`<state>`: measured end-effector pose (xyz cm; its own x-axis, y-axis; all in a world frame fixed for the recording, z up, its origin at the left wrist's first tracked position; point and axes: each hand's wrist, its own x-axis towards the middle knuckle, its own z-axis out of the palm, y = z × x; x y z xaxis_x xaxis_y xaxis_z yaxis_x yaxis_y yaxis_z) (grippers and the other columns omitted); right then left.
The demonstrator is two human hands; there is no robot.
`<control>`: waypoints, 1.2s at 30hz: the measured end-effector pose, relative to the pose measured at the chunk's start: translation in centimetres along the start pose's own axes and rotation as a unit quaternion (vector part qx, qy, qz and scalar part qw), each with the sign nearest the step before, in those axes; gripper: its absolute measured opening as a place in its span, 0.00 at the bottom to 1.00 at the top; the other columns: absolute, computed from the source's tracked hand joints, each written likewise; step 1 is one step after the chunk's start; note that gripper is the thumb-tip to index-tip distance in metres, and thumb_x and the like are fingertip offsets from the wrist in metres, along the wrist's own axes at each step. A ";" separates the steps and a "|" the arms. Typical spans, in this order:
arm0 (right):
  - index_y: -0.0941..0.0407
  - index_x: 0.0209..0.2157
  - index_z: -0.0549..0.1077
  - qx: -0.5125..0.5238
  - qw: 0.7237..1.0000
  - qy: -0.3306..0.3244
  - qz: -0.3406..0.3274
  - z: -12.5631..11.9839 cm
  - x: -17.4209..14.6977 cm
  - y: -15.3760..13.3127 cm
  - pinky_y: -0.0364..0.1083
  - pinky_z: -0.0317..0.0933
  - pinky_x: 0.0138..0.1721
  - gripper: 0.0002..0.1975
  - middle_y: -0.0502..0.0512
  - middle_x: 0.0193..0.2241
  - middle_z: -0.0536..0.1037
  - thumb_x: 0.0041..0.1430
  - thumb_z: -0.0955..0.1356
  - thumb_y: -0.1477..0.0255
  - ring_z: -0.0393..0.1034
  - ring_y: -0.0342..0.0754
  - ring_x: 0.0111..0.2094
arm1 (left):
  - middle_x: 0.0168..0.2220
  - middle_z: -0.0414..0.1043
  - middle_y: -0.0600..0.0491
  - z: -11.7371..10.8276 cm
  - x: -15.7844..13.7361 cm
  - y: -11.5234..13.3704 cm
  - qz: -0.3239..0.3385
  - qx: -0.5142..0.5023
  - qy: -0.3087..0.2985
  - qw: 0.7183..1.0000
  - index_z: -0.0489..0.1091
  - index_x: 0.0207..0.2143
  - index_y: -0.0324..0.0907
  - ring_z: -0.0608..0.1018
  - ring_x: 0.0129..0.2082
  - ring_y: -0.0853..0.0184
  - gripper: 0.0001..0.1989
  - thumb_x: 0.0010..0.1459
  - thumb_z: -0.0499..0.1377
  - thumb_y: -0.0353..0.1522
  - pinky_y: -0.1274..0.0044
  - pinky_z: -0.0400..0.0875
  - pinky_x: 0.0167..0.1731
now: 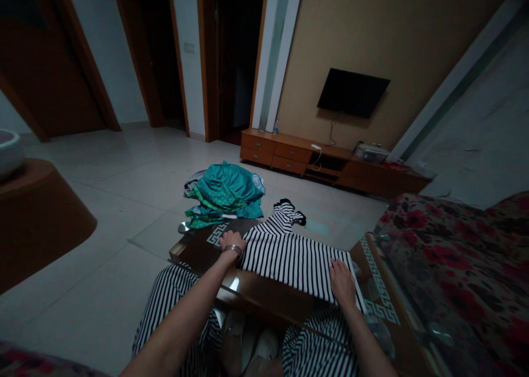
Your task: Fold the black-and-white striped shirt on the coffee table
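Note:
A black-and-white striped garment point(285, 250) lies spread across a low glass-topped wooden table point(256, 291) in front of me. My left hand point(232, 240), with a bracelet at the wrist, rests on the garment's left edge, fingers curled over it. My right hand point(342, 280) lies flat, palm down, on the garment's near right corner. A striped sleeve end with a dark cuff point(291, 207) hangs off the table's far edge. A heap of teal clothes point(225, 194) sits at the table's far left end.
My striped trouser legs point(169, 305) show below the table. A floral sofa point(458, 256) stands to the right. A wooden TV cabinet point(330, 165) and wall-mounted TV point(352, 93) are ahead. A rounded brown stand point(37, 211) is at left on the tiled floor.

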<state>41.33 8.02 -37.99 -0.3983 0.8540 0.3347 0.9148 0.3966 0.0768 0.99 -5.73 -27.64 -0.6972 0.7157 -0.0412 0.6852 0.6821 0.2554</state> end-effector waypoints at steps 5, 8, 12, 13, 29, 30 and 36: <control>0.61 0.55 0.67 0.009 1.000 0.005 0.014 -0.9 -0.2 -0.6 0.50 0.47 0.58 0.23 0.64 0.57 0.66 0.65 0.53 0.70 0.55 0.52 0.60 | 0.61 0.57 0.45 0.3 -0.7 2.0 0.154 0.020 0.026 0.987 0.64 0.54 0.40 0.57 0.61 0.55 0.20 0.59 0.51 0.28 0.62 0.48 0.59; 0.62 0.55 0.67 0.006 1.000 -0.002 0.019 -1.7 -0.6 -0.9 0.50 0.47 0.59 0.23 0.65 0.57 0.65 0.65 0.53 0.71 0.55 0.52 0.60 | 0.65 0.50 0.51 2.0 -1.2 3.1 0.296 0.035 -0.022 0.954 0.60 0.58 0.48 0.52 0.64 0.58 0.24 0.59 0.54 0.37 0.61 0.44 0.62; 0.62 0.56 0.66 0.003 0.999 -0.014 0.042 -2.6 -2.5 -1.7 0.51 0.47 0.59 0.24 0.64 0.58 0.64 0.65 0.52 0.70 0.53 0.52 0.61 | 0.66 0.47 0.47 4.7 -1.9 2.5 0.299 0.050 -0.021 0.953 0.56 0.62 0.46 0.49 0.66 0.54 0.29 0.60 0.51 0.45 0.57 0.45 0.61; 0.62 0.57 0.66 0.003 0.999 -0.015 0.048 -2.8 -3.3 -1.9 0.51 0.47 0.59 0.24 0.64 0.58 0.64 0.65 0.52 0.70 0.53 0.52 0.61 | 0.67 0.46 0.47 5.1 -2.2 2.0 0.294 0.053 -0.013 0.954 0.55 0.62 0.46 0.48 0.66 0.54 0.30 0.60 0.50 0.45 0.58 0.45 0.61; 0.60 0.46 0.74 0.275 0.957 -0.088 0.005 -6.7 17.2 -8.7 0.51 0.54 0.56 0.21 0.63 0.48 0.74 0.60 0.59 0.64 0.65 0.54 0.52 | 0.67 0.43 0.51 5.5 -3.1 6.9 0.364 -0.016 -0.069 0.929 0.55 0.63 0.46 0.47 0.67 0.58 0.31 0.61 0.48 0.49 0.55 0.45 0.62; 0.60 0.46 0.74 0.289 0.952 -0.100 -0.001 -6.3 19.6 -10.0 0.51 0.54 0.56 0.20 0.63 0.49 0.74 0.59 0.61 0.64 0.65 0.54 0.52 | 0.67 0.43 0.51 6.0 -2.9 6.9 0.360 -0.019 -0.074 0.930 0.54 0.63 0.46 0.46 0.67 0.57 0.33 0.60 0.48 0.50 0.54 0.44 0.63; 0.60 0.39 0.76 0.332 0.921 -0.203 -0.025 -2.5 27.0 -15.6 0.51 0.64 0.44 0.20 0.62 0.39 0.78 0.41 0.72 0.68 0.71 0.56 0.42 | 0.67 0.42 0.52 7.7 -2.2 6.2 0.356 -0.039 -0.074 0.931 0.51 0.64 0.50 0.44 0.67 0.53 0.35 0.58 0.48 0.52 0.51 0.42 0.62</control>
<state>16.51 24.10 -27.84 -0.5548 0.8309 -0.0419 0.7051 0.4429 -0.5537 8.40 -1.98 -33.37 -0.0322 0.9989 0.0343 0.9411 0.0188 0.3375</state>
